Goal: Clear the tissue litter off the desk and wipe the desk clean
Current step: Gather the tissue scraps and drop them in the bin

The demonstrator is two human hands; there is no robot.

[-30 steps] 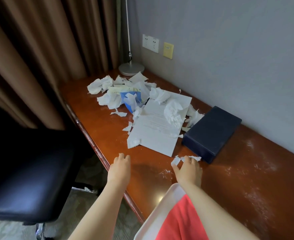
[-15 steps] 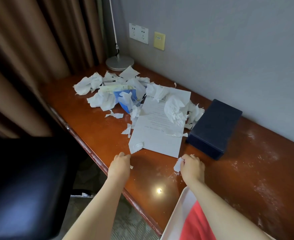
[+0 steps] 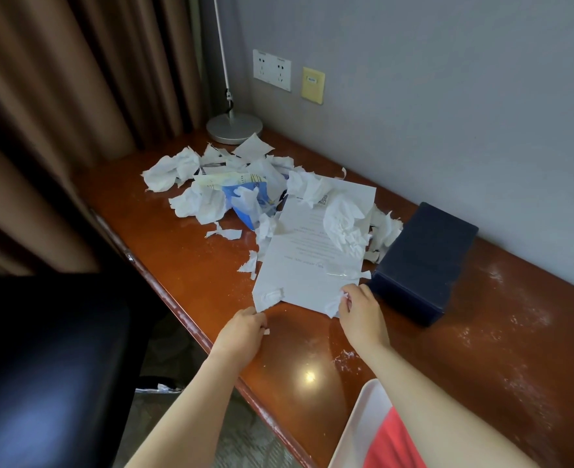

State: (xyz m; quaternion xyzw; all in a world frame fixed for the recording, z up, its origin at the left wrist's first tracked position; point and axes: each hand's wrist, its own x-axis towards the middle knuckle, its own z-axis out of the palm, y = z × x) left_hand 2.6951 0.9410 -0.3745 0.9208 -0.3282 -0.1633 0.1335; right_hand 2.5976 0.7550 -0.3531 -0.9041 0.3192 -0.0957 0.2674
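Crumpled white tissues [image 3: 191,187] lie scattered over the far left of the reddish wooden desk [image 3: 191,265], around a blue tissue pack [image 3: 245,197]. A printed white sheet of paper [image 3: 309,261] lies in the middle with a tissue wad [image 3: 344,221] on it. My right hand [image 3: 359,315] pinches a small tissue scrap [image 3: 334,304] at the sheet's near right corner. My left hand [image 3: 245,332] is curled at the sheet's near left corner, with a tiny white scrap at its fingertips. Another scrap [image 3: 273,295] sits on that corner.
A dark blue box [image 3: 424,261] stands right of the paper near the wall. A lamp base [image 3: 234,128] sits at the back corner by brown curtains. A black chair [image 3: 42,366] is at the left. White dust streaks [image 3: 515,332] mark the desk's right side.
Both hands have moved forward to the paper's near edge. My right hand still carries the tissue scrap it picked up; my left hand now reaches the sheet's near left corner.
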